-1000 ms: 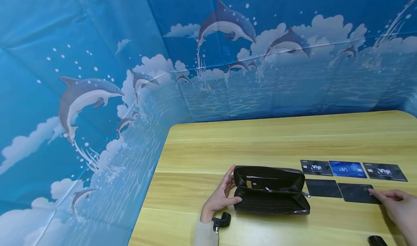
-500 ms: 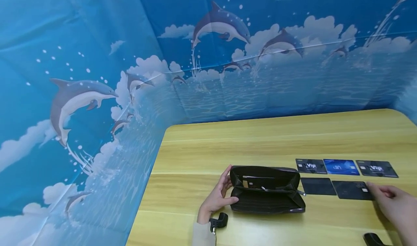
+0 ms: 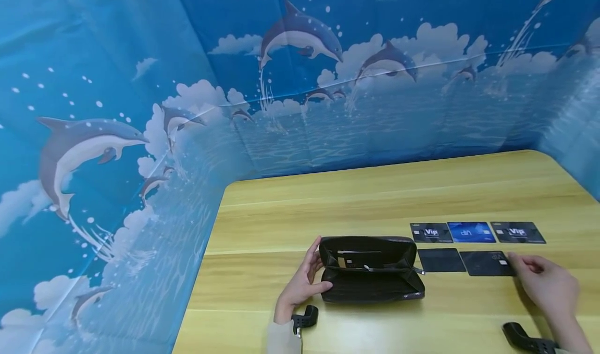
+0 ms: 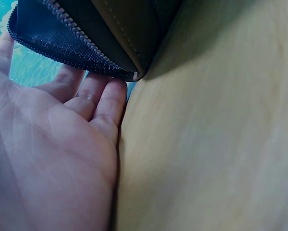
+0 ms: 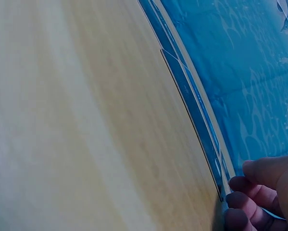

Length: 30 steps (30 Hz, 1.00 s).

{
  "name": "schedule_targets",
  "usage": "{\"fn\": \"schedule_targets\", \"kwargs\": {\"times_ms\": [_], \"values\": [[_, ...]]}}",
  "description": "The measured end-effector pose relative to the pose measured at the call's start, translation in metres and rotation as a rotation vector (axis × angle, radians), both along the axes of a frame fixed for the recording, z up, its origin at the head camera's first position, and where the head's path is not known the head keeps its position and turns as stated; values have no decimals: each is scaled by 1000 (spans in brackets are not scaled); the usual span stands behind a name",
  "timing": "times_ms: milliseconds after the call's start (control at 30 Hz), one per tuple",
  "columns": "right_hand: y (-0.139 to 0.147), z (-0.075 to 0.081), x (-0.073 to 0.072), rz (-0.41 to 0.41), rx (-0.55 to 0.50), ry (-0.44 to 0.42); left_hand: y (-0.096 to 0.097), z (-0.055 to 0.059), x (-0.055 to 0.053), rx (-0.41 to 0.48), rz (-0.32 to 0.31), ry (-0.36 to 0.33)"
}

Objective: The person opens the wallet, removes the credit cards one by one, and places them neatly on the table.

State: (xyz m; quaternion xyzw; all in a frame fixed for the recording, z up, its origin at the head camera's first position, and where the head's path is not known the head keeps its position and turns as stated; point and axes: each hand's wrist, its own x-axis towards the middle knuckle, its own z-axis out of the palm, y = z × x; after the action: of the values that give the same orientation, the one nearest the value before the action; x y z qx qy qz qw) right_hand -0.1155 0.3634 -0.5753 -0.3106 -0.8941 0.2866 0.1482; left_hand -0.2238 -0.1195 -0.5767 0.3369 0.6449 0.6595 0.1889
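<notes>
An unzipped black wallet [image 3: 373,286] stands gaping on the table, with a card showing in an inner pocket. My left hand [image 3: 302,283] grips its left end, thumb at the front and fingers behind; in the left wrist view the fingertips reach the wallet's zipper edge [image 4: 86,45]. To the right lies a black card [image 3: 485,263] with a small chip, flat on the wood. Right at that card's right edge are the fingertips of my right hand [image 3: 546,283], loosely bent. The right wrist view has these fingers [image 5: 261,173] just beyond the card's end.
Beside the chip card lies a plain black card [image 3: 440,260]. Behind them, a row holds a black Vip card [image 3: 431,233], a blue card [image 3: 470,232] and another black Vip card [image 3: 517,232]. A blue dolphin-print sheet [image 3: 304,125] borders the wooden table [image 3: 356,198].
My right fingers have slid off the chip card's corner to its right edge, uncovering its chip. The left hand keeps its grip on the wallet. The head view has turned rightward.
</notes>
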Motion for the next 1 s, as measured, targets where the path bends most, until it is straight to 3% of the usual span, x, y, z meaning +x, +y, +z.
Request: {"fn": "schedule_targets", "kwargs": {"times_ms": [133,300,433,667,1000], "values": [[-2,-1,-1,-3,9,2,-1,0,0,-9,15,-7],[-11,6,-1,45,50,107,-1,-2,-1,7,7,-6],[-23,21,-4,130,64,202,0,-1,-1,17,-3,-2],[-56,51,-20,296,42,254,1,0,-2,-3,-15,-1],[-117,86,-43,546,-46,393,1,-2,-2,1,-1,1]]}}
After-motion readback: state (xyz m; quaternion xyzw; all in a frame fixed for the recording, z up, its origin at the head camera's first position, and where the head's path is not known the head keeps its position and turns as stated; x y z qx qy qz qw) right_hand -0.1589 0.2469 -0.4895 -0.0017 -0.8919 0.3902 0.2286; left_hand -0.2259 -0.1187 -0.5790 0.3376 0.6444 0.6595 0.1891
